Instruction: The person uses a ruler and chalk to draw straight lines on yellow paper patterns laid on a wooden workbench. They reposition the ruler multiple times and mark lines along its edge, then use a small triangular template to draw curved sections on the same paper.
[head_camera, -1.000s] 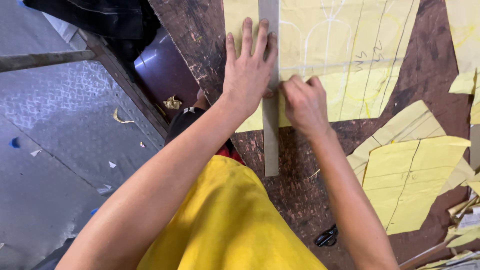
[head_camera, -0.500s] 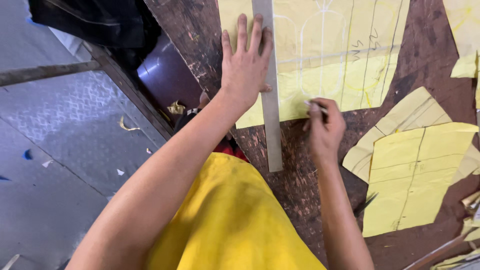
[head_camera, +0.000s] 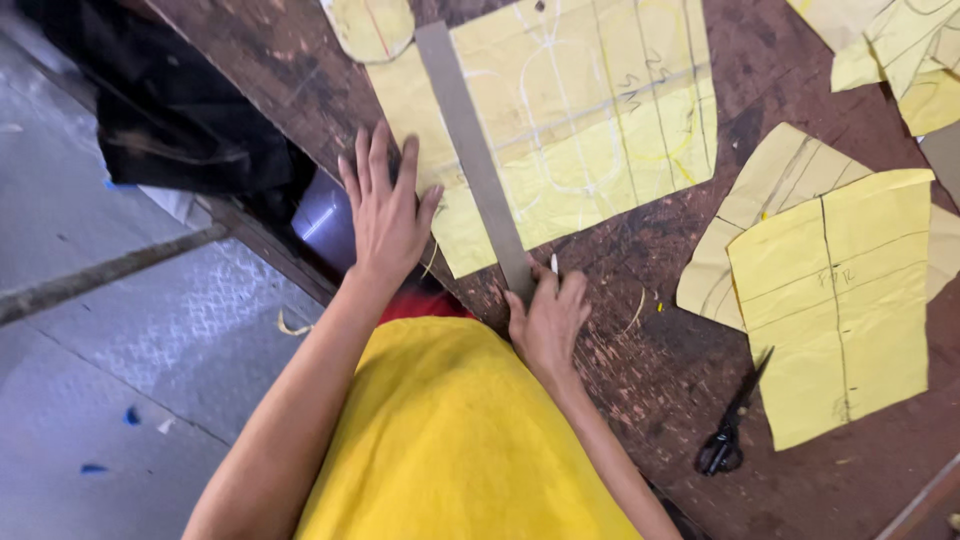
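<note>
My right hand (head_camera: 547, 318) is closed around a small white chalk (head_camera: 554, 264), its tip poking up between my fingers, right at the near end of the ruler (head_camera: 472, 160). My left hand (head_camera: 385, 212) lies flat and open, fingers spread, pressing the near left corner of the yellow sheet (head_camera: 560, 130) and holding nothing. The grey ruler lies at a slant across that sheet on the dark wooden table (head_camera: 640, 350). Further right lie more yellow pieces (head_camera: 835, 300), with black scissors (head_camera: 730, 425) just below them, near the table's edge
</note>
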